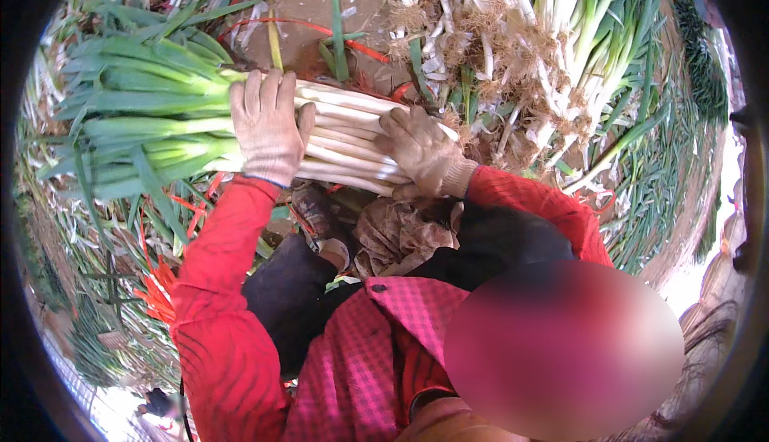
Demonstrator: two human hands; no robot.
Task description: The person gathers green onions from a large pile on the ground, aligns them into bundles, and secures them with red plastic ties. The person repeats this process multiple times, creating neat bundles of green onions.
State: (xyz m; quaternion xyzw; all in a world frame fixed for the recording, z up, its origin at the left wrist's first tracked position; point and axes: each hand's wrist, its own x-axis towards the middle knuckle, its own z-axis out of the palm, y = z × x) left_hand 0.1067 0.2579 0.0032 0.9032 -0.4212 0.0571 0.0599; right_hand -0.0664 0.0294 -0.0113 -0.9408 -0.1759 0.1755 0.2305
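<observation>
A bundle of long green onions (pixel 342 135) lies crosswise before me, with green leaves to the left and white stalks to the right. My left hand (pixel 267 126), in a beige knit glove, grips the bundle from above where green turns to white, its thumb spread to the right. Around the white stalks near the right end is my right hand (pixel 423 147), in a soiled glove with bent fingers. It hides part of the stalk ends. Red plastic strapping (pixel 354 48) runs along the ground just beyond the bundle, and more shows below it.
Several loose green onions with brown roots (pixel 486 27) lie on the soil at upper right. A heap of orange-red strips (pixel 159 292) sits beside my left arm. Cut leaves litter the ground. My shoe (pixel 312 210) and a crumpled brown cloth or sheet (pixel 396 234) are below the bundle.
</observation>
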